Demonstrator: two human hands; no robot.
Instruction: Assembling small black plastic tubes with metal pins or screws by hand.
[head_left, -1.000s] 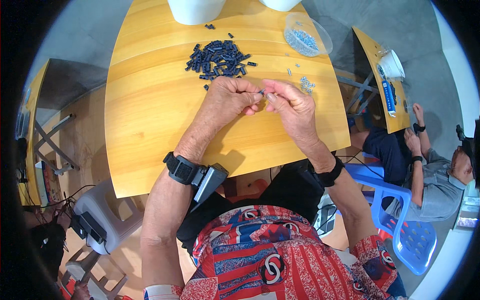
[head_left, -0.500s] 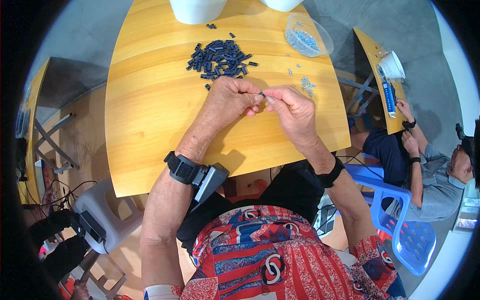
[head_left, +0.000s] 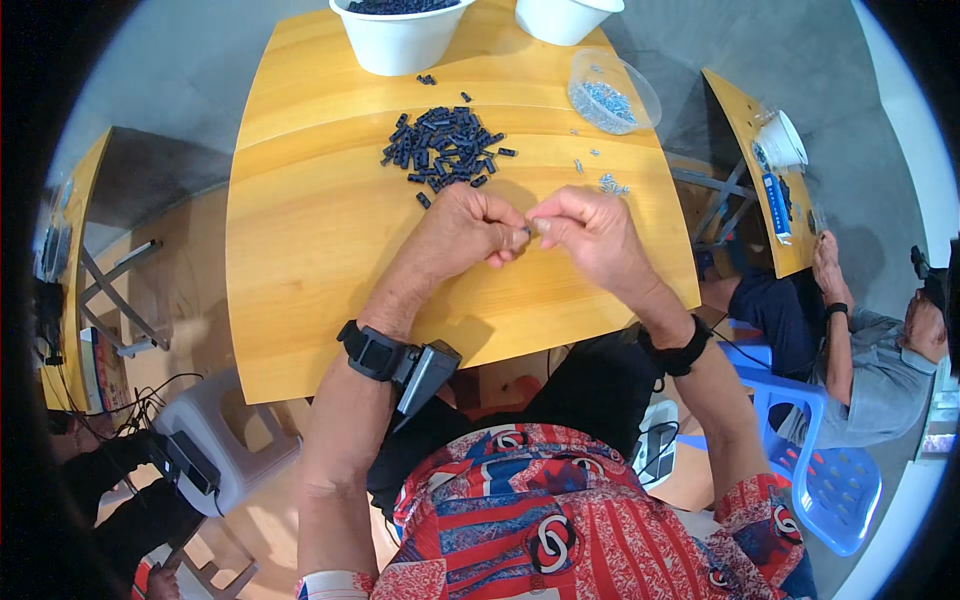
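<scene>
My left hand [head_left: 463,232] is closed in a pinch on a small black plastic piece [head_left: 527,230], mostly hidden by the fingertips. Facing it, my right hand [head_left: 597,236] has thumb and forefinger pressed together close to that piece; whatever is between them is too small to make out. Just beyond my left hand lies a loose pile of short black plastic pieces [head_left: 440,145]. A small cluster of silvery screw-like parts [head_left: 612,185] lies on the wooden table [head_left: 330,290] past my right hand.
A clear plastic tub [head_left: 610,105] of small silvery parts sits at the far right. One white bucket [head_left: 405,40] with black pieces and another white bucket [head_left: 568,22] stand at the back. A person [head_left: 860,350] sits at a separate table on the right, near a blue plastic chair [head_left: 830,490].
The whole view has shifted, and the buckets now show more fully. My fingertips, together before, are slightly apart. The other person's hand has moved at the neighbouring table.
</scene>
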